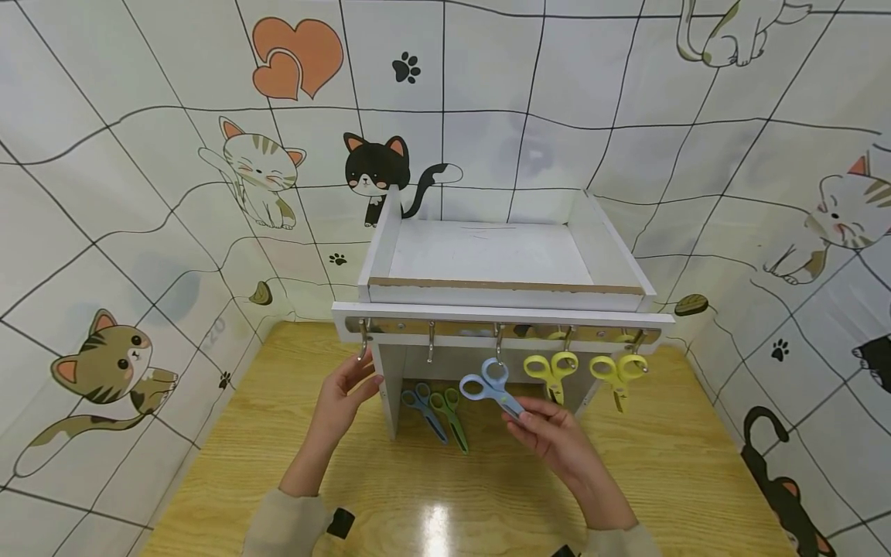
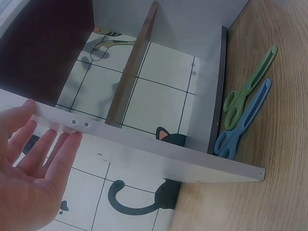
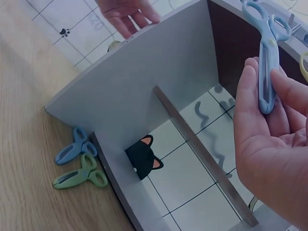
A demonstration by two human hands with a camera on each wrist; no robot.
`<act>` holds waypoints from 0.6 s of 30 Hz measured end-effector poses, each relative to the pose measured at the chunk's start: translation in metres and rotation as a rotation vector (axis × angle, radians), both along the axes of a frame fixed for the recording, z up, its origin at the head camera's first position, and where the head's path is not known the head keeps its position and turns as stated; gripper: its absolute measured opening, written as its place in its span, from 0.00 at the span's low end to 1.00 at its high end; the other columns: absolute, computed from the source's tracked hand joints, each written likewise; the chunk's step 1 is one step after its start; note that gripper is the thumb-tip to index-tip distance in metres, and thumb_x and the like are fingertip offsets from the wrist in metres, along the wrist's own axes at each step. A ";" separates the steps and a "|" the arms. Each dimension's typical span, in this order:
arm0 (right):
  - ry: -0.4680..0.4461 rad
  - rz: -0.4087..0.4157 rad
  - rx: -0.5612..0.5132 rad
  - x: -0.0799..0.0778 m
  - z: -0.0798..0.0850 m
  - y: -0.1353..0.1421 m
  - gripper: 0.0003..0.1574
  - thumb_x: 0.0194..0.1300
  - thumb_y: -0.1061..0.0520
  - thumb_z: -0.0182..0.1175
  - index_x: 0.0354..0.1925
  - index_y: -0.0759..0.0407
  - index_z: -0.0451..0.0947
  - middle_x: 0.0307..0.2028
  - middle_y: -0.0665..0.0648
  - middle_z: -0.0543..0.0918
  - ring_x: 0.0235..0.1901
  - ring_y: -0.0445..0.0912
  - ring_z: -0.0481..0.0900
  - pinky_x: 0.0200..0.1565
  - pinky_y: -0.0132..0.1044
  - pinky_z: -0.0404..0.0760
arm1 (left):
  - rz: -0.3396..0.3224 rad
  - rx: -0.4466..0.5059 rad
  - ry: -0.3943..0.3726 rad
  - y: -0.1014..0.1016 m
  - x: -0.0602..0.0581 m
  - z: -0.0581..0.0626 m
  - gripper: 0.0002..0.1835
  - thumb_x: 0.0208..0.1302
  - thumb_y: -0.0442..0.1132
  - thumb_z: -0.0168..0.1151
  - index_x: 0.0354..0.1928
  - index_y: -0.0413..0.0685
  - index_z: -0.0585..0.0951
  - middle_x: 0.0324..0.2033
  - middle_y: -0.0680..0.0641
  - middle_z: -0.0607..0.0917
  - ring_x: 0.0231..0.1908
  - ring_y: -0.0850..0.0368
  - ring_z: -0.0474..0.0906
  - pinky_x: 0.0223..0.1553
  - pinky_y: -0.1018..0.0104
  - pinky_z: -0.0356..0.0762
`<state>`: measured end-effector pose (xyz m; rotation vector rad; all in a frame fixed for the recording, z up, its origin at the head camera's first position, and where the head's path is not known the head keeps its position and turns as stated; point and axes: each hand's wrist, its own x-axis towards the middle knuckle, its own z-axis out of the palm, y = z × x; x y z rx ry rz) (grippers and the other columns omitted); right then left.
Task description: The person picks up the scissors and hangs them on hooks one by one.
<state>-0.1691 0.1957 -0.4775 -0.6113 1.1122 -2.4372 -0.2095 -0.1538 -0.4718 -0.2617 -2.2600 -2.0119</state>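
Note:
Light blue scissors (image 1: 494,385) are pinched at the blade end between the thumb and fingers of my right hand (image 1: 557,441). Their handle loops point up and overlap the tip of the middle hook (image 1: 498,340) in the head view. My left hand (image 1: 346,393) touches the front edge of the white shelf's left side panel (image 2: 139,149), its fingers fairly straight. Yellow scissors (image 1: 552,370) and a second yellow pair (image 1: 618,374) hang from the two hooks on the right. Blue scissors (image 1: 426,410) and green scissors (image 1: 452,414) lie on the table under the shelf.
The white shelf (image 1: 504,297) stands at the back of the wooden table (image 1: 334,472), its top an open tray. Two hooks on the left of its front rail (image 1: 459,331) hold nothing. Cloth printed with cats surrounds the table.

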 end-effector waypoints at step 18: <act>0.051 -0.044 -0.019 0.004 0.015 -0.004 0.30 0.74 0.75 0.39 0.55 0.57 0.84 0.50 0.53 0.87 0.51 0.43 0.86 0.57 0.31 0.81 | 0.004 0.015 -0.017 0.000 0.001 0.000 0.28 0.68 0.29 0.60 0.69 0.32 0.68 0.67 0.30 0.71 0.58 0.61 0.77 0.49 0.74 0.82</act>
